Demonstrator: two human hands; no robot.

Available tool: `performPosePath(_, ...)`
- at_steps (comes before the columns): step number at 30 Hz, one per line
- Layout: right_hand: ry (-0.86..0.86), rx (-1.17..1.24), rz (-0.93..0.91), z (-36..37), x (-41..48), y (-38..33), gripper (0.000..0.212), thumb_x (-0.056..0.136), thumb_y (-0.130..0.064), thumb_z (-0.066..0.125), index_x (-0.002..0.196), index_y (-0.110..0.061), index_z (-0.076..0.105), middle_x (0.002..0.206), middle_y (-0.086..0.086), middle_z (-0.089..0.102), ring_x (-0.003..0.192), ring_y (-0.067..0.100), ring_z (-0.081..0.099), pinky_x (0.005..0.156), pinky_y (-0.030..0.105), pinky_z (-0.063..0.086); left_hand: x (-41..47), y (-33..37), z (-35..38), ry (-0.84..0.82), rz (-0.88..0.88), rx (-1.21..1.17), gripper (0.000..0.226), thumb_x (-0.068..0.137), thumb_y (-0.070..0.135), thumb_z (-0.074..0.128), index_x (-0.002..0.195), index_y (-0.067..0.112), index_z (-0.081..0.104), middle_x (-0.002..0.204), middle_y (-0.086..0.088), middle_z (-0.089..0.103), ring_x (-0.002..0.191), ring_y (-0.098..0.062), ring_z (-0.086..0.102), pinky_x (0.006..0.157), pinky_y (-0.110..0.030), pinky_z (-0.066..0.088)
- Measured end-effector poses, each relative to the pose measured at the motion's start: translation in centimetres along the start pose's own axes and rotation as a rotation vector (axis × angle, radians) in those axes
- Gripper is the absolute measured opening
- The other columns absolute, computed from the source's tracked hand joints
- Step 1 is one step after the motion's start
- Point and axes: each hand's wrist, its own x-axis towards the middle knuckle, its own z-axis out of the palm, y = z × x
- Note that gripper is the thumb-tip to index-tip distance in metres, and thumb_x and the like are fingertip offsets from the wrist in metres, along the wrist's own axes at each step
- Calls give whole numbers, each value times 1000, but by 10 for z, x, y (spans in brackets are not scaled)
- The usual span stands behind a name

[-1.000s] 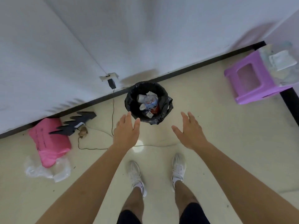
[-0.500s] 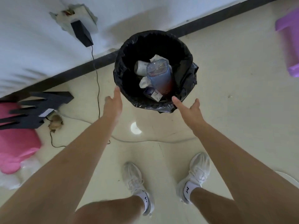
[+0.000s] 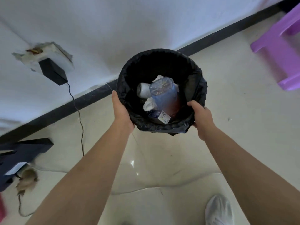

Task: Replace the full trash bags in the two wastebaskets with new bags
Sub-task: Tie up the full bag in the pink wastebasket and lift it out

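Pinching grip: the right hand [image 3: 201,118] holds the folded rim of the trash bag [image 3: 162,128], thumb inside. The left hand [image 3: 121,111] lies against its left side, fingers hidden, grip unclear. The bag stands on the floor [image 3: 235,151] by the wall [image 3: 129,21]. Thin, soft, seemingly light: gather the rim, lift gently.

Black trash bag [image 3: 197,88], purple stool [image 3: 276,46].
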Motion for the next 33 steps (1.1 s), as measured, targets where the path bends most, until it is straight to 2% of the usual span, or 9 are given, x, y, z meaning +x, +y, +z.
performPosePath(5, -19, -125, -145, 3, 9, -15, 28, 83, -11, 61, 111, -8, 62, 97, 9, 68, 86, 28, 65, 68, 35, 53, 24, 16, -10, -5, -107, 123, 68, 78, 75, 52, 122, 25, 68, 119, -5, 71, 109, -29, 67, 98, -47, 50)
performPosePath(8, 27, -294, -238, -1, 9, -23, 24, 80, -7, 58, 103, -8, 63, 99, 13, 67, 91, 32, 64, 75, 40, 54, 35, 28, -20, 152, -46, 293, 41, 85, 41, 65, 119, 18, 67, 104, -2, 74, 87, -19, 69, 65, -31, 57)
performPosePath(12, 72, -345, -260, 0, 2, -19, 27, 80, -7, 57, 107, -8, 59, 103, 15, 65, 93, 35, 62, 81, 43, 55, 23, 54, -2, 324, 411, 319, 8, 85, 14, 67, 82, 13, 59, 87, -5, 66, 80, -23, 64, 66, -32, 54)
performPosePath(15, 136, -333, -251, 4, -11, -9, 25, 81, -5, 53, 106, -8, 56, 102, 16, 63, 87, 33, 59, 72, 37, 50, -9, 61, 22, 347, 795, 666, 20, 83, 4, 54, 89, 17, 67, 91, -2, 68, 86, -23, 64, 76, -32, 52)
performPosePath(17, 160, -345, -248, 5, -16, -5, 27, 81, -7, 52, 107, -6, 57, 102, 17, 63, 85, 32, 59, 65, 33, 47, -29, 53, 36, 208, 973, 947, 31, 82, 1, 56, 104, 17, 71, 102, 1, 70, 90, -19, 65, 80, -28, 51)
performPosePath(21, 189, -480, -286, 18, -24, -3, 38, 80, -19, 56, 116, -9, 51, 105, 14, 62, 92, 36, 60, 67, 34, 45, -59, 26, 69, -467, 970, 1352, 36, 81, 3, 62, 110, 23, 72, 107, 6, 71, 92, -14, 66, 84, -30, 53)
performPosePath(23, 191, -621, -321, 20, -28, -3, 48, 79, -31, 64, 119, -11, 46, 106, 10, 61, 97, 35, 62, 70, 36, 47, -70, 18, 84, -579, 997, 1317, 32, 82, 5, 63, 108, 19, 73, 105, 4, 72, 99, -14, 64, 92, -33, 51)
performPosePath(27, 285, -540, -328, 4, -41, -12, 71, 80, -59, 69, 127, -11, 46, 117, 5, 57, 103, 28, 58, 79, 35, 45, -95, 30, 98, -371, 1025, 849, 21, 89, 5, 56, 103, 19, 63, 95, 9, 65, 90, -8, 61, 84, -25, 51)
performPosePath(33, 534, 74, -904, -16, -76, -64, 9, 95, -7, 53, 97, -15, 50, 64, -11, 45, 59, -1, 49, 59, 17, 40, -76, 75, 83, -107, 956, 463, 10, 91, 13, 56, 97, 21, 60, 89, 1, 63, 80, -15, 61, 73, -30, 48)
